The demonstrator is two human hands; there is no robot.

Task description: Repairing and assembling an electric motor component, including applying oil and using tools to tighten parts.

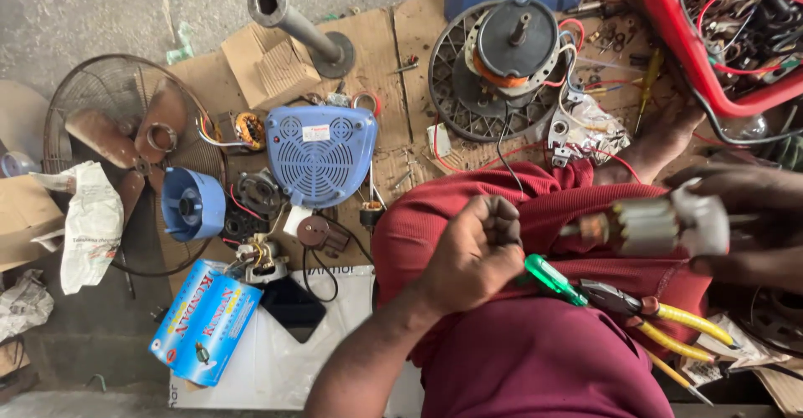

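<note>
My left hand point(477, 251) is closed in a fist over my lap, which is covered in dark red cloth. A green-handled screwdriver point(549, 279) sticks out from the fist toward the right. My right hand point(753, 217) grips a small motor rotor point(661, 224) with a white end piece and a copper-coloured part on its shaft; the rotor is blurred. Yellow-handled pliers point(669, 322) lie on my lap just below the rotor, their dark jaws next to the screwdriver handle.
On cardboard ahead lie a blue vented motor cover point(322, 154), a blue cone piece point(191, 205), a fan guard with brown blades point(125, 125), a rear guard holding a motor point(502, 58), a metal pole point(301, 29), a red tray of wires point(694, 58) and a blue box point(205, 322).
</note>
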